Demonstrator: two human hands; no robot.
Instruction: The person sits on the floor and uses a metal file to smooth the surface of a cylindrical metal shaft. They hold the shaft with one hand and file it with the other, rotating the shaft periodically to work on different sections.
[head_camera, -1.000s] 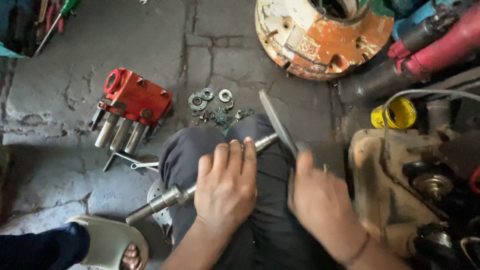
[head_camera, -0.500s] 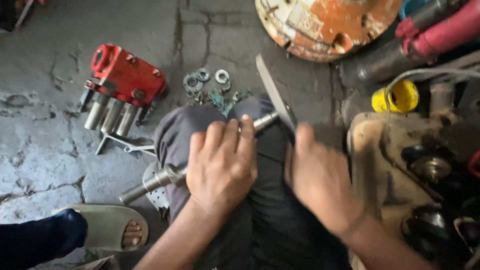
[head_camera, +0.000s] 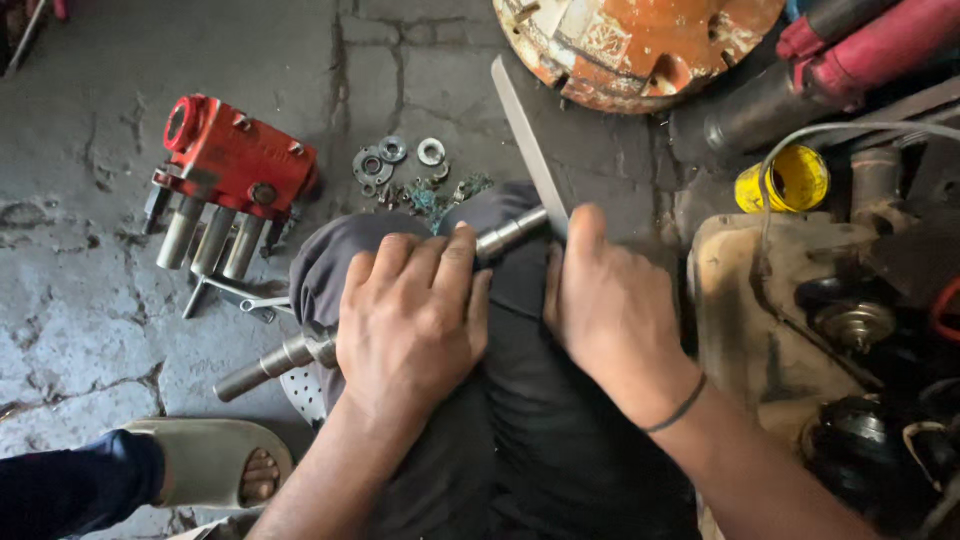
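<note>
At the top right of the frame lies a round rusty orange housing (head_camera: 640, 45), set aside on the cracked concrete floor (head_camera: 90, 300); at the right edge sits a grimy engine block (head_camera: 800, 320) with a yellow cap (head_camera: 785, 180) above it. At upper left stands a red pump body (head_camera: 235, 160) with metal plungers, and washers (head_camera: 390, 155) lie loose beside it, kept within reach. In the centre, a steel shaft (head_camera: 300, 350) rests across the person's knee, which serves as a bench; the left hand (head_camera: 410, 320) presses it down, fingers closed over it, so it cannot roll; the right hand (head_camera: 610, 310) grips a flat metal blade (head_camera: 525, 140), fingers wrapped around its lower end, its edge laid against the shaft's tip.
</note>
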